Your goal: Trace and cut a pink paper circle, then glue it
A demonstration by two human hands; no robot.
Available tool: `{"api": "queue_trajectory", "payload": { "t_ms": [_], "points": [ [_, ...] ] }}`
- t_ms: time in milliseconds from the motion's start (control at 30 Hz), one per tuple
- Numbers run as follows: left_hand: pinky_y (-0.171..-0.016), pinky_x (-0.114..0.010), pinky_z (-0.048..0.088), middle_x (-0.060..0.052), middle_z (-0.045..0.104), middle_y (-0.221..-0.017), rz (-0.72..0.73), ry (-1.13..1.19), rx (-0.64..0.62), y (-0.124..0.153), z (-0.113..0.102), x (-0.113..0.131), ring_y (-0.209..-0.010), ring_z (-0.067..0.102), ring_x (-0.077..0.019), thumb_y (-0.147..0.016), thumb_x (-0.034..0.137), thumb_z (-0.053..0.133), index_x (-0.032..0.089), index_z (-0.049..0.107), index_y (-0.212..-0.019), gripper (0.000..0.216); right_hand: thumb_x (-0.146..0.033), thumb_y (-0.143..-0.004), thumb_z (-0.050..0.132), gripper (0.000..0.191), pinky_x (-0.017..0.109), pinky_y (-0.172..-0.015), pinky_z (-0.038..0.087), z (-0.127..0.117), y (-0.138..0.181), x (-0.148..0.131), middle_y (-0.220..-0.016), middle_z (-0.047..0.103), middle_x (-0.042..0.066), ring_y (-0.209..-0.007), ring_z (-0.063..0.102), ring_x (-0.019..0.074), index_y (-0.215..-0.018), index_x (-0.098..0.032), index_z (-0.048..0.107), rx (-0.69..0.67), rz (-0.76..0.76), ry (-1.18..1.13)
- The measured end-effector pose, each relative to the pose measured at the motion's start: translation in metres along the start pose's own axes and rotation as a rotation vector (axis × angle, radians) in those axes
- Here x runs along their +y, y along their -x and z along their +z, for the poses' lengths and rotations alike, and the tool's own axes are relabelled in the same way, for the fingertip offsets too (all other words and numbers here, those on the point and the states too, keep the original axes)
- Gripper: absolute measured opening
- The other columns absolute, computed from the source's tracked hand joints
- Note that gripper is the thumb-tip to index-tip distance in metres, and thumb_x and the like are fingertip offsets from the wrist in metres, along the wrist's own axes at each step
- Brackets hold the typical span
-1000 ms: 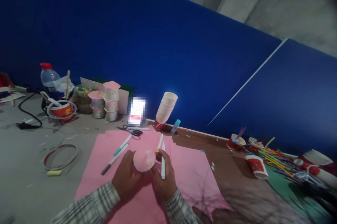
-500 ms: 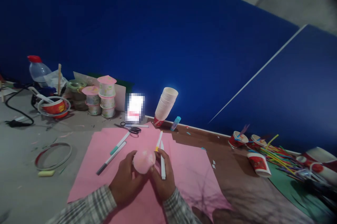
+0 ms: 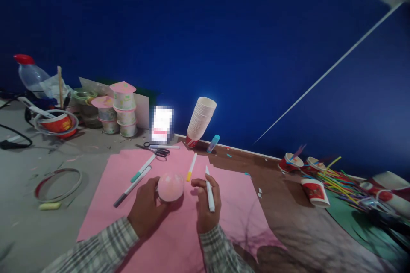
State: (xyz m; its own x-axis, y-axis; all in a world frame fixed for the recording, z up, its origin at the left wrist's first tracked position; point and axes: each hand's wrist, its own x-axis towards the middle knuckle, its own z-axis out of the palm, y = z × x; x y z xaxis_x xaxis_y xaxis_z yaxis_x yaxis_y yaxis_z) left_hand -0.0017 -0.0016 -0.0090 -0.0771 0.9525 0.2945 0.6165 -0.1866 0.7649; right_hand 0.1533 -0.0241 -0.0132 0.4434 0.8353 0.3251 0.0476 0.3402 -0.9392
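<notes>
My left hand is closed around a pink rounded piece that looks like a shallow paper cone or dome. A pale edge shows along its lower side; what lies beneath is hidden. To its right, my right hand holds a white marker with the narrow end up, clear of the pink piece. Both hands are above pink paper sheets. A yellow-ended marker lies just beyond my right fingers. On the left of the sheets are a green-ended marker and a grey-ended marker.
Scissors lie at the paper's back edge. Behind stand small cup towers, a bright phone, a leaning paper-cup stack and a glue stick. A tape ring is left; colourful sticks and a tipped cup are right.
My right hand has let go of the pink piece and moved right, keeping the white marker. My left hand still holds the piece, now a little further left. The camera view has shifted slightly.
</notes>
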Motion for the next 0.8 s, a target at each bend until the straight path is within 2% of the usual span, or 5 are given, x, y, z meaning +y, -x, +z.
{"api": "queue_trajectory", "payload": {
  "t_ms": [100,233,367,633,800],
  "points": [
    [-0.045,-0.035,0.043,0.001,0.064,-0.060,0.005,-0.060,0.026,0.000,0.000,-0.002,-0.054,0.060,-0.0251,-0.040,0.042,0.072,0.025,0.054,-0.074,0.043,-0.036,-0.079,0.047,0.026,0.031,-0.044,0.050,-0.003,0.007,-0.007,-0.059,0.066,-0.001,-0.054,0.062,0.0223,-0.102,-0.027,0.056,0.055,-0.036,-0.002],
    [-0.047,-0.035,0.041,0.003,0.061,-0.057,0.042,-0.096,0.032,0.002,0.002,-0.003,-0.053,0.059,-0.0245,-0.039,0.047,0.072,0.026,0.052,-0.070,0.043,-0.047,-0.080,0.040,0.034,0.033,-0.043,0.047,-0.005,0.019,-0.015,-0.057,0.063,0.000,-0.047,0.056,0.0212,-0.096,-0.029,0.063,-0.089,-0.117,0.005],
    [-0.051,-0.037,0.041,0.002,0.060,-0.059,0.072,-0.104,0.013,0.002,0.002,-0.005,-0.054,0.059,-0.0246,-0.038,0.046,0.071,0.025,0.051,-0.072,0.044,-0.044,-0.079,0.043,0.031,0.036,-0.047,0.047,-0.003,0.021,-0.018,-0.056,0.060,0.001,-0.048,0.055,0.0223,-0.086,-0.029,0.069,-0.188,-0.216,0.026],
    [-0.054,-0.037,0.039,0.003,0.058,-0.060,0.081,-0.140,-0.035,0.002,0.001,-0.005,-0.056,0.057,-0.0236,-0.044,0.055,0.066,0.026,0.050,-0.071,0.043,-0.035,-0.080,0.045,0.026,0.035,-0.048,0.047,0.000,0.018,-0.018,-0.066,0.062,0.003,-0.056,0.058,0.0231,-0.086,-0.024,0.068,-0.162,-0.260,0.050],
    [-0.055,-0.036,0.038,0.004,0.058,-0.061,0.100,-0.155,-0.043,0.003,0.002,-0.007,-0.056,0.056,-0.0215,-0.045,0.053,0.067,0.025,0.051,-0.073,0.042,-0.034,-0.081,0.045,0.026,0.036,-0.049,0.048,0.000,0.018,-0.019,-0.067,0.063,0.003,-0.057,0.058,0.0230,-0.086,-0.022,0.067,-0.176,-0.270,0.049]
  ]
}}
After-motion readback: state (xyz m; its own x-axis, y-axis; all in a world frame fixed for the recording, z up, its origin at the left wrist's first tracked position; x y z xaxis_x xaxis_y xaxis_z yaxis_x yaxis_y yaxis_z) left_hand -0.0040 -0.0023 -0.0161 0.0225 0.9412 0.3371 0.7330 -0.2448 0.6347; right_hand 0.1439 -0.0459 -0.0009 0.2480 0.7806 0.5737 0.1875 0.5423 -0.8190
